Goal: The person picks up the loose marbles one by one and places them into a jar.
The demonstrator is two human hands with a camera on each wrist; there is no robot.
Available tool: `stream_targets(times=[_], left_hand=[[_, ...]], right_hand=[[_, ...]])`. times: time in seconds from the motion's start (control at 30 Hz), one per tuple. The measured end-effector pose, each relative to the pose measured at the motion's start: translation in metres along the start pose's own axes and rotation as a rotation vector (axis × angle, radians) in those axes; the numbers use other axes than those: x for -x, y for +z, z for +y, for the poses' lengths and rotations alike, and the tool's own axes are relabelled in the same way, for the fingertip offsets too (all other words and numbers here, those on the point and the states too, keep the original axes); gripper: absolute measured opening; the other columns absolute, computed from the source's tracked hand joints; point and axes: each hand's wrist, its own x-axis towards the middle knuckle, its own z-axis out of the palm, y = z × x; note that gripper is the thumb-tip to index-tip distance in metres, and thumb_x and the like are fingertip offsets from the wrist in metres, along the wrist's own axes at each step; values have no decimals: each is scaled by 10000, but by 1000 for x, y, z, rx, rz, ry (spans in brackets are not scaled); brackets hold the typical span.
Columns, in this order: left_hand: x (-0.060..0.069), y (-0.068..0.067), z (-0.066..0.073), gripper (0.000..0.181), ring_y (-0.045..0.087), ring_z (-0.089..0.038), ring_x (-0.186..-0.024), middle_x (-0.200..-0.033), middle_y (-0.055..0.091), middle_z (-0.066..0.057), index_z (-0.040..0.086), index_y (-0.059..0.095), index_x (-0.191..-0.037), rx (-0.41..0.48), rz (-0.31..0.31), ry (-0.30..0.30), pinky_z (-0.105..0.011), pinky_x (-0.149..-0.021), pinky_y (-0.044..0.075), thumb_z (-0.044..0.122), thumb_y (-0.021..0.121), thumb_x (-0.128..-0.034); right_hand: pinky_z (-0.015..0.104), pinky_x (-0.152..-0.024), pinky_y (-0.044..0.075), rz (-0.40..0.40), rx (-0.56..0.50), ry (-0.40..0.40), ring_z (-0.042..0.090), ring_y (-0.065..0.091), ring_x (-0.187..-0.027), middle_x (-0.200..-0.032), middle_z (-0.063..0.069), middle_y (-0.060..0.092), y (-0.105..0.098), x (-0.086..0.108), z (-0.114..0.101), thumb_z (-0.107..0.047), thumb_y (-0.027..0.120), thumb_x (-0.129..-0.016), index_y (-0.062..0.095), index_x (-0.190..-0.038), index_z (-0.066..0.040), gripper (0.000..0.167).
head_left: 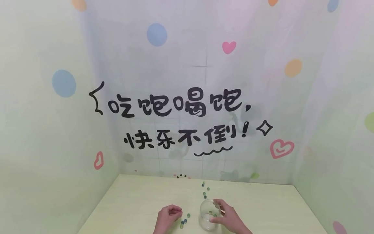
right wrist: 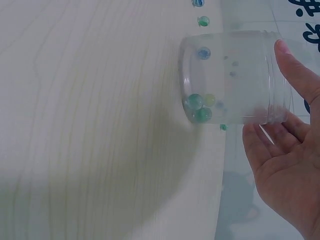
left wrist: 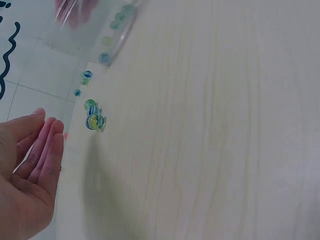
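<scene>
1. The right hand (head_left: 229, 218) grips the jar (right wrist: 250, 85) near its top.
2. The jar seems to stand on the table (head_left: 131, 201), with marbles (right wrist: 195, 101) inside.
3. The left hand (head_left: 167, 219) is loosely bent; I see nothing in it. Loose marbles (head_left: 188, 215) lie beside it, and more past the jar.
4. I think this step is filling the jar. Next, the left hand should pinch a marble.
</scene>
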Motion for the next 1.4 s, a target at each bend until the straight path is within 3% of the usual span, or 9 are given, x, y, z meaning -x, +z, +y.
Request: stream_targets(times=[0.2, 0.57, 0.93, 1.13, 1.4], left_hand=[[3, 2, -8, 144, 690, -141, -787, -868, 752, -72, -20, 714, -965, -34, 4, -38, -329, -756, 587, 56, 744, -846], [10, 6, -16, 144, 687, -137, -740, -805, 717, 5, 13, 702, -919, -100, -60, -149, -333, -703, 584, 77, 783, -818], [12, 16, -13, 194, 648, -118, -736, -794, 674, 17, 56, 656, -904, -192, -30, -191, -330, -681, 557, 109, 800, -786], [13, 21, -10, 199, 625, -115, -748, -803, 652, 17, 60, 634, -919, -232, -14, -246, -327, -684, 535, 110, 785, -800], [11, 23, -14, 194, 615, -117, -744, -794, 638, 25, 70, 630, -917, -256, -6, -265, -330, -687, 527, 102, 774, -792]], right_hand=[[624, -1004, 488, -9, 8, 18, 571, 487, -1263, -1390, 355, 499, 0, 0, 0, -246, 798, -847, 439, -1414, 53, 735], [623, -998, 493, -21, 14, 30, 571, 477, -1273, -1399, 358, 492, -2, -1, 2, -279, 787, -857, 436, -1421, 48, 740], [618, -996, 496, -20, 19, 38, 563, 480, -1273, -1392, 357, 498, -3, -1, -2, -287, 788, -854, 438, -1416, 52, 744], [605, -1004, 499, -21, 16, 36, 553, 480, -1280, -1393, 349, 502, -2, -2, 0, -295, 788, -855, 443, -1411, 51, 740], [613, -994, 501, -24, 16, 39, 567, 480, -1270, -1392, 354, 500, -1, -2, 1, -301, 787, -855, 441, -1414, 50, 746]])
